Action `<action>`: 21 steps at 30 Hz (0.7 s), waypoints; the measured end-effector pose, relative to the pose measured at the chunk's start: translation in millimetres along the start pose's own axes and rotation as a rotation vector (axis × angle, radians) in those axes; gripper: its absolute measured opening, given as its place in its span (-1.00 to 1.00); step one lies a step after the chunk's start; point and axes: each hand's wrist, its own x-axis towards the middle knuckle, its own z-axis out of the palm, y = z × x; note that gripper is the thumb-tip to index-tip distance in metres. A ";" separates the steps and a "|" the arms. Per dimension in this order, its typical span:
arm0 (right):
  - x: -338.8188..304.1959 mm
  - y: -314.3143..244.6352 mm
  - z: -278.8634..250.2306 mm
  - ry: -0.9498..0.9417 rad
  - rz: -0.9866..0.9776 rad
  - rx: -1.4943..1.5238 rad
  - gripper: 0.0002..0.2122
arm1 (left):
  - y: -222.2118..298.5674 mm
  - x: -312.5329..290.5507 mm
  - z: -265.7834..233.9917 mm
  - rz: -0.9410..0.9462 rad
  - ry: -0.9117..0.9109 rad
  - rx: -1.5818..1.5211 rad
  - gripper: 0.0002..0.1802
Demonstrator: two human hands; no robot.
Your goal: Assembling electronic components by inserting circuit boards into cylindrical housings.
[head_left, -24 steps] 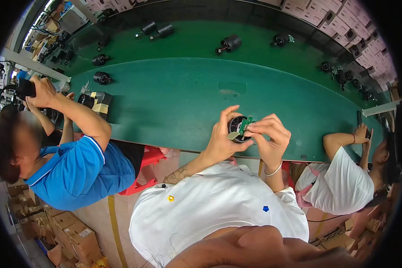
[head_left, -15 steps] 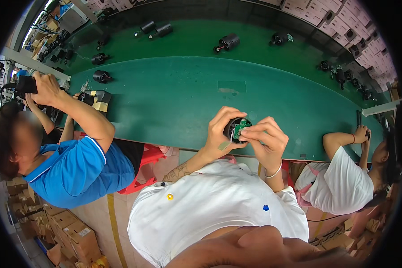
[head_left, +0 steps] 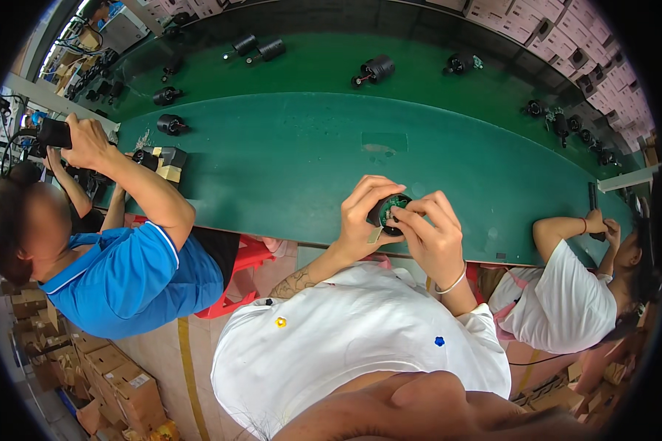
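Note:
My left hand [head_left: 360, 220] is wrapped around a black cylindrical housing [head_left: 376, 214], its open end facing up toward me. A green circuit board [head_left: 396, 203] sits in the mouth of the housing. From the other side, my right hand [head_left: 435, 229] comes over the rim, thumb and fingertips pinched at the board. Those fingertips hide part of the board and of the housing's rim. A small pale yellowish piece [head_left: 375, 235] shows by the left palm, below the housing.
The green worktable [head_left: 287, 169] stretches ahead. Along its far strip lie several black cylindrical units [head_left: 379, 68] with wires. At left a co-worker in a blue shirt [head_left: 125, 279] raises a dark device [head_left: 54, 134]; another in white [head_left: 566, 301] sits at right. White boxes [head_left: 518, 26] are stacked behind.
The circuit board, tilted up out of the housing before, now lies lower and flatter in its mouth. My right hand has shifted slightly left with it. My left hand keeps its grip.

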 end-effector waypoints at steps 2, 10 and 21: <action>0.7 1.0 -0.2 -0.003 0.027 0.068 -0.86 | 0.8 0.4 -0.9 -0.006 -0.004 -0.008 -0.31; 2.6 5.6 -3.1 -0.089 0.163 0.302 -0.88 | -0.7 4.2 -8.4 -0.004 -0.046 -0.012 -0.32; 10.1 5.2 -0.7 -0.101 0.070 0.248 -0.89 | 4.9 3.0 -14.6 -0.139 -0.103 -0.027 -0.31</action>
